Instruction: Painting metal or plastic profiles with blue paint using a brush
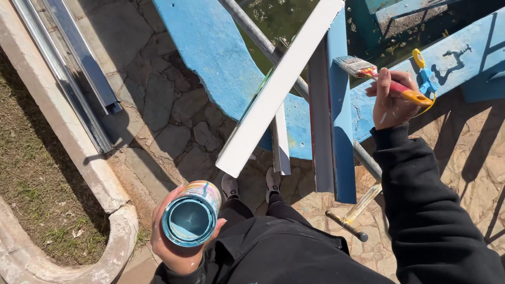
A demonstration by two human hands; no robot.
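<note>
Nearest the camera, the left hand (171, 247) gripped an open paint tin (191, 213) — round, its mouth facing up, blue paint inside. Farther out, the right hand (390, 102) clenched a paintbrush (386, 80) by its red-and-yellow handle; its long axis ran right to left, pale bristles pointing left toward the blue upright panel (342, 126). A white board (276, 89) leaned diagonally — beside it — over the stone paving (158, 105).

The left hand (171, 247) grips an open round tin of pale blue paint (190, 214) near the body, while the right hand (390, 102) holds a red-and-yellow-handled flat paintbrush (376, 72) beside a blue-painted metal channel (339, 115) and a white metal channel (276, 89) leaning over stone paving (163, 105)
</note>
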